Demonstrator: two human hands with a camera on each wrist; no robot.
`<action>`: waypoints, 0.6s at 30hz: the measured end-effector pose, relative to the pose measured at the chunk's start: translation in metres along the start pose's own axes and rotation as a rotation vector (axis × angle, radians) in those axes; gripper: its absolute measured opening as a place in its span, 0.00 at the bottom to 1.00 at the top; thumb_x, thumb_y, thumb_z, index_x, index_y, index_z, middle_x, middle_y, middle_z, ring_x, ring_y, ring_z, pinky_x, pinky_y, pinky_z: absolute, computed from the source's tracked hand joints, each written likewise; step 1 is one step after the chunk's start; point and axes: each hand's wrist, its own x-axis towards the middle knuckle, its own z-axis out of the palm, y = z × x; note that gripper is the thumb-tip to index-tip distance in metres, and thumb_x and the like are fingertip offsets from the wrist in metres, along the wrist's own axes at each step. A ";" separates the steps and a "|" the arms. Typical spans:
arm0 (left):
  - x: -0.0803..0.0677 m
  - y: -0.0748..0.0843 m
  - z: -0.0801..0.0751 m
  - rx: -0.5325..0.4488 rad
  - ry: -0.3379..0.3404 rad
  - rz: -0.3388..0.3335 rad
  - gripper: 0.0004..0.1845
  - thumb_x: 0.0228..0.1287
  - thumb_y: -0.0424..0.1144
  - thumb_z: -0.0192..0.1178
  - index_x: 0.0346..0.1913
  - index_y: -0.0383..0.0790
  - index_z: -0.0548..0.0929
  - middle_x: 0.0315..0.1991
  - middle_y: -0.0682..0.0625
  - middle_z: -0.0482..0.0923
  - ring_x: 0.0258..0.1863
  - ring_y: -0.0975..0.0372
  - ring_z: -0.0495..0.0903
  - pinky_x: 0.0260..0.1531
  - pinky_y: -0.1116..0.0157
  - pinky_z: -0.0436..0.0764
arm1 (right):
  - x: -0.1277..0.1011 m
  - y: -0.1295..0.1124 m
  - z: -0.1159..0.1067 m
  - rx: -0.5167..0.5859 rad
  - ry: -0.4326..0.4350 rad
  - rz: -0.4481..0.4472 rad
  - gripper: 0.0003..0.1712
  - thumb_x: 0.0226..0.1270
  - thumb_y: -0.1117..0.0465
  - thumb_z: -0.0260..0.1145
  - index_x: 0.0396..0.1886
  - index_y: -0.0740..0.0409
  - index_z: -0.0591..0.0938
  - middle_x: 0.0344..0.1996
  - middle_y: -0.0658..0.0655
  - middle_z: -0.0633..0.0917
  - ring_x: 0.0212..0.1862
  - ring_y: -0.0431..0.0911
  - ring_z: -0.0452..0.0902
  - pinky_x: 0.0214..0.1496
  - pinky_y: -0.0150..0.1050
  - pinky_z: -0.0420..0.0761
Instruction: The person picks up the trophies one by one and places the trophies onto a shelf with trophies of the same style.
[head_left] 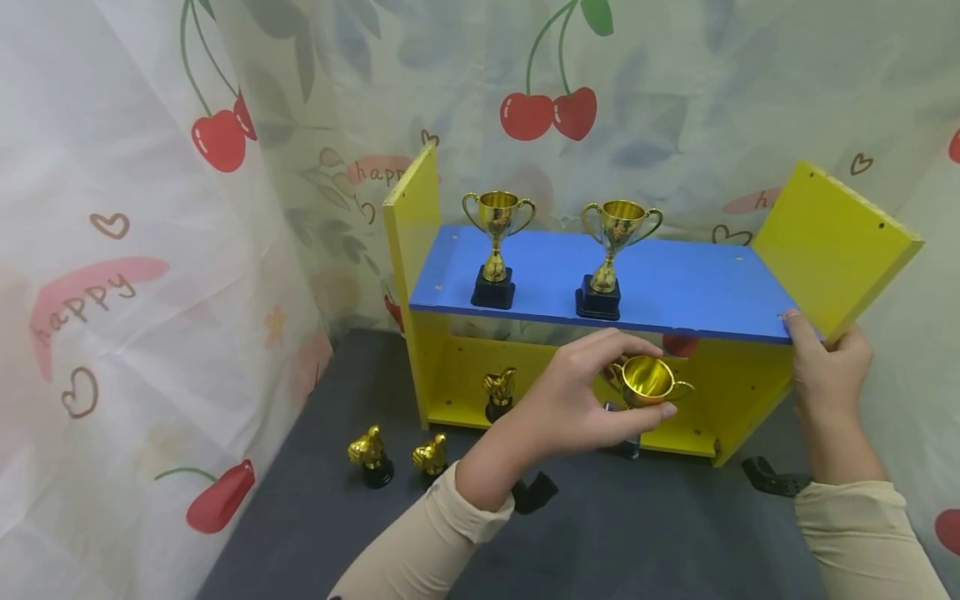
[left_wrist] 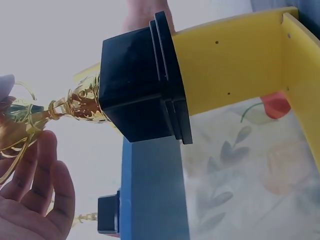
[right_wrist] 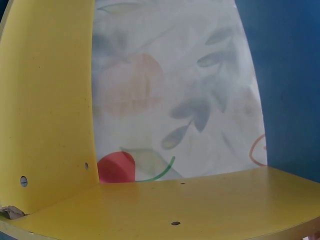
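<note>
My left hand (head_left: pixel 573 392) grips a gold trophy cup (head_left: pixel 647 382) by its bowl, in front of the blue shelf board (head_left: pixel 697 275). In the left wrist view the cup's square black base (left_wrist: pixel 132 85) shows, with nothing under it. With thumb on the blue board, my right hand (head_left: pixel 832 371) holds the front right corner of the shelf, by the yellow side panel (head_left: pixel 836 237). Two more trophy cups stand upright on the blue board, one at the left (head_left: pixel 495 242) and another near the middle (head_left: pixel 611 250).
A small gold figurine (head_left: pixel 499 393) on a black base stands on the yellow lower shelf (head_left: pixel 457 419). Two similar figurines, one farther left (head_left: pixel 371 457) and another beside it (head_left: pixel 431 457), stand on the dark tabletop (head_left: pixel 300 508). A cherry-printed curtain (head_left: pixel 450 67) hangs behind.
</note>
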 end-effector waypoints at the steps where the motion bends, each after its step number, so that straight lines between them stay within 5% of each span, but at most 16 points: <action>1: 0.001 0.001 0.000 0.006 -0.003 0.004 0.24 0.64 0.40 0.77 0.61 0.43 0.82 0.54 0.53 0.84 0.49 0.70 0.78 0.52 0.76 0.80 | 0.000 0.000 0.000 -0.006 -0.001 0.004 0.13 0.71 0.56 0.72 0.51 0.46 0.80 0.47 0.44 0.77 0.48 0.39 0.72 0.45 0.22 0.75; 18: 0.026 0.017 -0.005 0.054 -0.036 0.136 0.24 0.63 0.39 0.77 0.59 0.39 0.83 0.48 0.52 0.83 0.46 0.72 0.76 0.51 0.79 0.77 | 0.000 0.003 -0.001 0.012 0.000 -0.015 0.12 0.70 0.57 0.72 0.49 0.47 0.81 0.46 0.45 0.77 0.47 0.39 0.73 0.46 0.23 0.74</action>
